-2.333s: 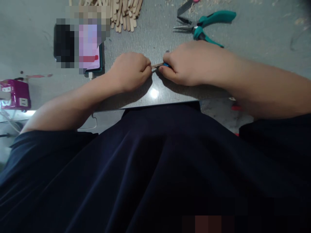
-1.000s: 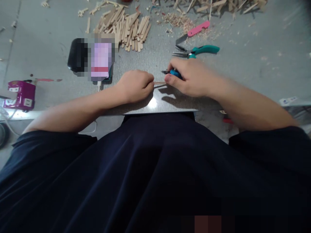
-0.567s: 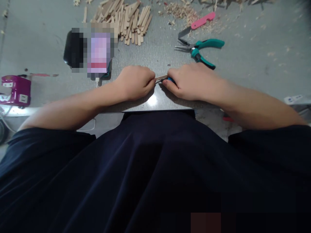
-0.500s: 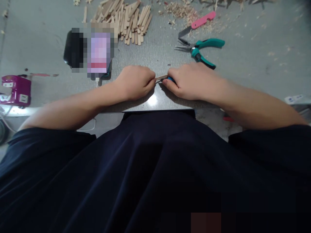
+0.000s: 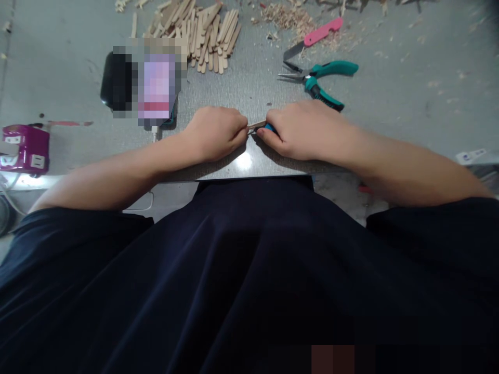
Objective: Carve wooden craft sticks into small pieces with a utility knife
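Observation:
Near the front edge of the metal table, my left hand [image 5: 219, 133] is closed around a wooden craft stick [image 5: 256, 125]. Only a short length of the stick shows between my two hands. Facing it, my right hand [image 5: 298, 130] grips a blue-handled knife [image 5: 270, 127], most of it hidden under the fingers. Its thin metal tip points left, close against the stick and my left fingertips. Whether the blade touches the wood I cannot tell.
Beyond my hands lies a pile of craft sticks [image 5: 212, 41]. Green-handled pliers [image 5: 331, 70], a pink-handled folding saw [image 5: 322, 32] and wood shavings [image 5: 290, 18] are at the back right. A phone [image 5: 158, 85], partly blurred, and a purple power adapter [image 5: 29, 148] are at left.
The whole view has shifted very slightly. Both hands keep their grips, with the stick and knife almost in the same place.

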Demonstrator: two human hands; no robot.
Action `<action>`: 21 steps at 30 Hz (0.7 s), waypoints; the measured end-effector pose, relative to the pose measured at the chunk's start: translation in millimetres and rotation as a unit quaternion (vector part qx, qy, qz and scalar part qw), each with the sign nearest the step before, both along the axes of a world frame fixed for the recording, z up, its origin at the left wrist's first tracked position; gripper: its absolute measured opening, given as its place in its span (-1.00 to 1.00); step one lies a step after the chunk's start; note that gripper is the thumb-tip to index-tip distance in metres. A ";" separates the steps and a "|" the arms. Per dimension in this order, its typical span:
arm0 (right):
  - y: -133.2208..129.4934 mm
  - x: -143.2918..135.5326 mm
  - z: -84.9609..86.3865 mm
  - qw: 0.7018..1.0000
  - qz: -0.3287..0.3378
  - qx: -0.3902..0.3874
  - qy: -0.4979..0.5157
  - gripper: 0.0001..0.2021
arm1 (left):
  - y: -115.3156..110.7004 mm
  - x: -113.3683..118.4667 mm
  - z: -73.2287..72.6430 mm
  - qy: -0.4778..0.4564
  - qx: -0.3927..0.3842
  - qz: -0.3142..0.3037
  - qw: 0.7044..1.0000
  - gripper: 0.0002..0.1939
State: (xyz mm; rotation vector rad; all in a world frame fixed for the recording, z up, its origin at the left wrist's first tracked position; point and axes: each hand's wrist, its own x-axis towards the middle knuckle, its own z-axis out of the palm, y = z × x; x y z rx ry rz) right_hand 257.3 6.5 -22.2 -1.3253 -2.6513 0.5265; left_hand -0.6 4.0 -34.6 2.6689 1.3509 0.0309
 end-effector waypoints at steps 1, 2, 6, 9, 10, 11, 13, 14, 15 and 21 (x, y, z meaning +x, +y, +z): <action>-0.5 -0.6 1.0 1.000 -0.001 -0.004 0.001 -0.58 | -0.4 0.4 1.4 0.012 0.004 -0.003 1.000 -0.58; -1.1 -1.4 2.2 1.000 -0.003 -0.005 -0.003 -0.58 | -0.9 1.0 3.4 0.024 0.008 -0.004 1.000 -0.57; -3.7 -5.0 9.5 0.998 -0.007 -0.001 -0.058 -0.54 | -3.9 4.3 13.8 0.075 -0.009 -0.001 0.997 -0.49; -4.7 -6.5 13.7 0.996 -0.004 -0.009 -0.089 -0.52 | -5.2 6.2 18.0 0.077 -0.028 0.011 0.997 -0.50; -4.7 -6.7 14.3 0.995 -0.002 -0.008 -0.094 -0.51 | -5.3 6.5 18.1 0.070 -0.030 0.018 0.997 -0.52; -4.6 -6.6 14.5 0.995 -0.001 -0.006 -0.099 -0.50 | -5.2 6.6 17.7 0.066 -0.031 0.024 0.997 -0.54; -4.1 -6.4 14.2 0.994 0.000 -0.001 -0.108 -0.49 | -4.9 6.4 16.2 0.068 -0.024 0.021 0.997 -0.54; -3.9 -6.4 14.0 0.994 0.000 0.000 -0.111 -0.49 | -4.8 6.4 15.6 0.075 -0.017 0.016 0.997 -0.53; -3.7 -6.5 13.9 0.994 0.000 -0.001 -0.112 -0.49 | -4.6 6.4 15.1 0.083 -0.011 0.011 0.996 -0.51; -4.8 -8.6 15.8 0.993 -0.005 -0.012 -0.115 -0.49 | -3.7 7.5 15.1 0.081 -0.012 0.013 0.997 -0.52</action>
